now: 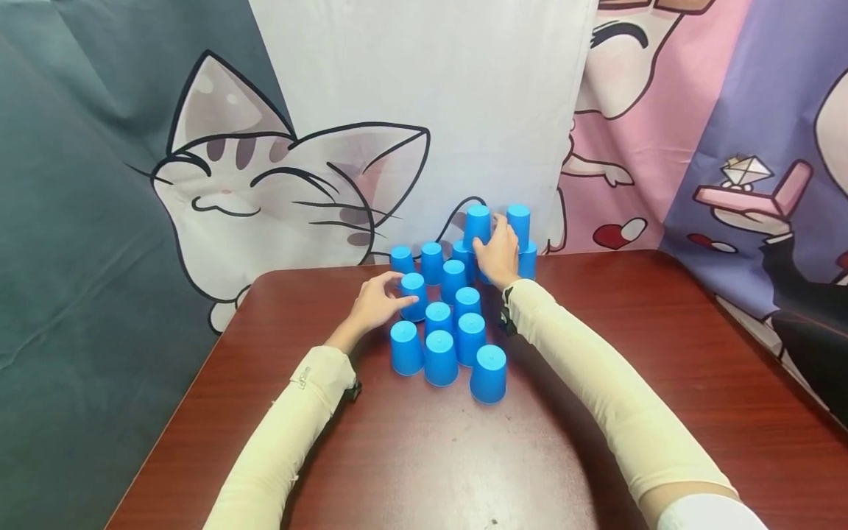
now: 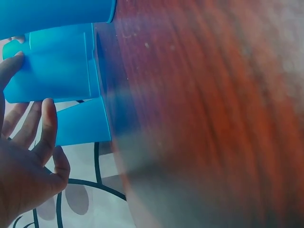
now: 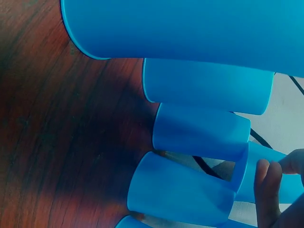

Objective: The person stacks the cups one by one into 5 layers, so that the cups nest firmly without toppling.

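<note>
My left hand is at the left of the group, thumb on the near side of an upside-down blue cup and fingers curled at its far side. The left wrist view shows the fingertips against this cup. At the back, my right hand grips an upper blue cup between thumb and fingers; it sits over lower cups. Close to its right stands another raised cup, on a lower cup. In the right wrist view, the fingers partly cover the upper cup.
Several more upside-down blue cups stand between and in front of the hands, the nearest cup at the front right. Two cups, including one, stand by the table's back edge. The brown table meets a cartoon-printed cloth behind.
</note>
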Motion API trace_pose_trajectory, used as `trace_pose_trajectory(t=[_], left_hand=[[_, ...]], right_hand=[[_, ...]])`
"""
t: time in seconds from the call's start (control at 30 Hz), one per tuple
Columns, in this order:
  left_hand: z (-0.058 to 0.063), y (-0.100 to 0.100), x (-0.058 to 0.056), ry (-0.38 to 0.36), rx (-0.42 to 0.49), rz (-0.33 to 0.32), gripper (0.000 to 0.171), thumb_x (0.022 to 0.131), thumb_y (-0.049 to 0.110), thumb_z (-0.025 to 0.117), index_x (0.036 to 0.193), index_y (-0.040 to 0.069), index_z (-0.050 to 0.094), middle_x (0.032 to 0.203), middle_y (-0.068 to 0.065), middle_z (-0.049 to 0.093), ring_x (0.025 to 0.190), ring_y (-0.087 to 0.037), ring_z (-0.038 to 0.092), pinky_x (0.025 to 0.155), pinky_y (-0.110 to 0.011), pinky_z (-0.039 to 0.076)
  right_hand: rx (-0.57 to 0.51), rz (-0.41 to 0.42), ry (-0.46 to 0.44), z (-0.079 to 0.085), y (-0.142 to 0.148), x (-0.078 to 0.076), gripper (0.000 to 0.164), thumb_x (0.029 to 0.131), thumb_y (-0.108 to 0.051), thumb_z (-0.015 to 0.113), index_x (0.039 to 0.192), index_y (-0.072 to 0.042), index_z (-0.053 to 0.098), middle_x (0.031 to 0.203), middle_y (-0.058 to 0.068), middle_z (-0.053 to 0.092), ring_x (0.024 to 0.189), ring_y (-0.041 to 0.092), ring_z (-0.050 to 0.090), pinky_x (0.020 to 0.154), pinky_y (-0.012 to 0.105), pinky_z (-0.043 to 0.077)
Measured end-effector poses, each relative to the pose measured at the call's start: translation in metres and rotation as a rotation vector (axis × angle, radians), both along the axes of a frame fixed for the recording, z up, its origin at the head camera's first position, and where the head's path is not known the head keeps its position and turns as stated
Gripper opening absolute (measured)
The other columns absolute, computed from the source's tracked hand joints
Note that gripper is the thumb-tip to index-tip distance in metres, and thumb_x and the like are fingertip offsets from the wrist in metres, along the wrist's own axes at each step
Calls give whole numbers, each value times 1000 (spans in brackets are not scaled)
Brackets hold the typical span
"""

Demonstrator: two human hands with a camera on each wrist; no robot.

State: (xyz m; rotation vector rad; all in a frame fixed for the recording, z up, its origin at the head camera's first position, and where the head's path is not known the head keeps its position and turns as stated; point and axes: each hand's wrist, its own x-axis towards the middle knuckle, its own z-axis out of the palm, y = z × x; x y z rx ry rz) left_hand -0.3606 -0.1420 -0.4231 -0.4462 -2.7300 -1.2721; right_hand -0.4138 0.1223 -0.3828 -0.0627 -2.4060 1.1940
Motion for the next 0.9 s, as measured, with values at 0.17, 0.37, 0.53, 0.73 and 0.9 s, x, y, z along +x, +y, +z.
trace_pose_trajectory(t=[0.17,0.37,0.53,0.73,0.9], left_hand=[[-1,0,-2,-8,6,8,64,85,45,76,136,12,56,106,-7,68,81,-21,64,65,-32,57],[1,0,-1,-31,-5,22,66,85,47,76,137,12,56,105,-7,67,82,-22,63,66,-33,57],[6,-3,-2,-19,-5,52,66,86,47,75,137,12,55,109,-9,66,86,-23,62,68,-34,56],[12,-5,-6,24,32,92,61,87,43,76,135,10,57,116,-11,65,88,-26,60,71,-37,54],[15,1,-5,8,85,113,64,87,42,75,138,10,55,130,-12,61,95,-27,59,79,-40,54]], right_hand=[[22,10,2,2,0,8,61,94,-20,64,148,-8,37,141,16,50,130,35,48,105,51,42],[41,13,83,4,8,25,57,90,-21,66,141,-8,45,138,15,45,111,35,56,89,51,49],[-37,-82,102,6,34,33,59,88,-24,66,142,-8,46,140,17,42,117,37,53,93,54,46],[-109,-88,-6,-2,62,31,67,91,-22,62,149,-5,35,150,17,37,135,36,40,110,55,34],[-111,-46,-57,-8,70,30,67,92,-20,61,150,-1,34,150,20,40,137,38,38,112,55,32]])
